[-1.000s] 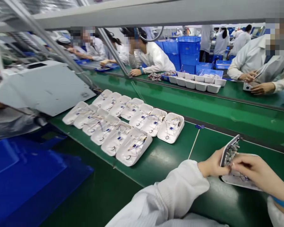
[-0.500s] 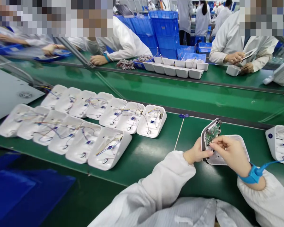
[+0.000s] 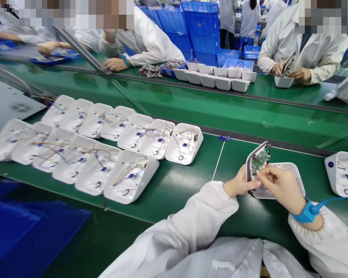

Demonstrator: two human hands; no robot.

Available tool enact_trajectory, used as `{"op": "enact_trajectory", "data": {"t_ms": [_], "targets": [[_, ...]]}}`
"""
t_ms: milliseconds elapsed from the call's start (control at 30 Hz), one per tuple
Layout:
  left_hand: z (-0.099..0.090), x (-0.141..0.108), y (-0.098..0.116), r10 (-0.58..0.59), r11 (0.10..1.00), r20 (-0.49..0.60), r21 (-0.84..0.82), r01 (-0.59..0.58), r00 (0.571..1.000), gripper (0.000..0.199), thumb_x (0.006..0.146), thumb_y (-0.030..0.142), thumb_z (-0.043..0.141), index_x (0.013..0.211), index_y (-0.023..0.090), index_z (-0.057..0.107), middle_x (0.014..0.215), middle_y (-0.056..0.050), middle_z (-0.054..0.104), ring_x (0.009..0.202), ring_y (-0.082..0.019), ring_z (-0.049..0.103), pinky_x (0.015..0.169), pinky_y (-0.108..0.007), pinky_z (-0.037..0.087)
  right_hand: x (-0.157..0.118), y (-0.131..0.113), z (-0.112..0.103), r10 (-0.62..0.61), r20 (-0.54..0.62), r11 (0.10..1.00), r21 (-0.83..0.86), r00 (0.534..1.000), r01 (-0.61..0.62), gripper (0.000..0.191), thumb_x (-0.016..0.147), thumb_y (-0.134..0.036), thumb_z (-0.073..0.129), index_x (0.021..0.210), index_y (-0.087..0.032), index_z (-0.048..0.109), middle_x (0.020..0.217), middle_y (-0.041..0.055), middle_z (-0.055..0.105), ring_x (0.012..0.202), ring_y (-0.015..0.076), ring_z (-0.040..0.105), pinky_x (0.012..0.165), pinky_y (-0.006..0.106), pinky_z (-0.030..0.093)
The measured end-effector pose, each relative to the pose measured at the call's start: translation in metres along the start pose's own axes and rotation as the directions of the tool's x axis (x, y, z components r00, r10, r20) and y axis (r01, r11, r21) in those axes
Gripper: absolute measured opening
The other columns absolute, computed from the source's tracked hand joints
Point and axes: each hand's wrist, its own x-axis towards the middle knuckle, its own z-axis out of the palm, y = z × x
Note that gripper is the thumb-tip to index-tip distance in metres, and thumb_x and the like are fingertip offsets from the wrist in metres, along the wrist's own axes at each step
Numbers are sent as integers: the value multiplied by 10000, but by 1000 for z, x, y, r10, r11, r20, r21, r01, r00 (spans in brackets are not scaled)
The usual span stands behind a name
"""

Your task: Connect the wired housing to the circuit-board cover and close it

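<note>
Two bare hands meet over the work, and we look first at the left hand point(image 3: 239, 183), wrapped around a light grey, dark-rimmed panel point(image 3: 249, 165) held steeply tilted. Our right hand point(image 3: 284, 187) is in a narrow pinch, its fingertips at the lower part of the green circuit board point(image 3: 260, 159) on the panel's inner face; we cannot tell what is between them. Just under both hands sits a shallow white plastic housing point(image 3: 298, 180) with rounded corners, partly hidden by them.

A second ago we see the panel nearly edge-on; now the board's face shows, perhaps partly because our view has turned. Half a second brings little shift in the hands, so we judge the work is fine and fixed on that spot.

A bright blue wrist strap point(image 3: 306, 212) sits behind the right hand, its cord trailing rightward and, we judge, limiting reach. Past that hand, well to its right, stands a white wedge-shaped housing point(image 3: 342, 181). Beyond both hands runs the worktop's dark back rail point(image 3: 237, 140). Left of the left hand, smooth green worktop point(image 3: 188, 185) stretches to two rows of white wired housings point(image 3: 148, 173), giving the widest room for moving.
</note>
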Motion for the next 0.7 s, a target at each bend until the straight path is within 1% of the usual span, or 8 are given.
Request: {"op": "enact_trajectory", "data": {"t_ms": [100, 167, 300, 400, 533, 633, 700], "targets": [[0, 0, 0, 11, 1000, -1, 8, -11, 1000, 704, 645, 519, 826, 1186, 123, 610, 1120, -134, 675, 1085, -316, 621, 1036, -497, 438, 1, 2, 0, 35, 17, 999, 32, 999, -35, 218, 869, -375, 613, 771, -199, 698, 597, -4, 642, 515, 142, 552, 520, 259, 414], [0, -1, 0, 29, 1000, 4, 5, -29, 1000, 694, 651, 500, 827, 1194, 128, 606, 1121, -130, 673, 1076, -309, 623, 1029, -491, 445, 0, 3, 0, 36, 18, 999, 27, 999, -37, 217, 877, -376, 612, 783, -198, 693, 608, -4, 642, 526, 142, 555, 531, 261, 417], [0, 0, 0, 40, 999, 1, -9, -40, 999, 670, 668, 497, 815, 1193, 137, 606, 1122, -127, 670, 1071, -308, 623, 1019, -486, 450, -2, -3, -2, -51, -35, 997, -66, 998, 49, 230, 917, -369, 563, 790, -197, 649, 638, -1, 624, 577, 151, 563, 579, 276, 419], [0, 1, 1, 28, 1000, -10, 0, -28, 1000, 690, 650, 512, 823, 1194, 147, 608, 1135, -127, 665, 1095, -318, 614, 1032, -488, 436, -4, -7, -2, -127, -53, 983, -138, 991, 119, 249, 961, -349, 493, 799, -197, 605, 716, 21, 647, 664, 174, 598, 619, 291, 428], [-1, 2, 1, 42, 999, -14, 2, -42, 999, 669, 649, 514, 823, 1173, 149, 624, 1166, -129, 656, 1146, -325, 594, 1074, -492, 402, -6, -4, 2, -207, -70, 961, -204, 976, 189, 232, 978, -311, 470, 855, -200, 632, 814, 41, 702, 775, 209, 654, 699, 321, 466], [-1, 2, 0, 43, 999, -13, -11, -43, 999, 644, 663, 510, 815, 1166, 152, 630, 1192, -134, 647, 1155, -322, 591, 1085, -491, 392, -7, 1, 5, -230, -106, 956, -213, 967, 204, 179, 958, -304, 526, 921, -211, 674, 894, 42, 745, 814, 218, 692, 740, 328, 491], [-1, 1, -2, 38, 999, -19, -19, -38, 999, 649, 663, 510, 814, 1173, 155, 627, 1197, -135, 646, 1149, -320, 594, 1083, -492, 393, -7, 4, 7, -215, -122, 960, -211, 969, 187, 159, 943, -309, 558, 930, -217, 686, 896, 37, 755, 778, 213, 702, 715, 321, 497]]}}
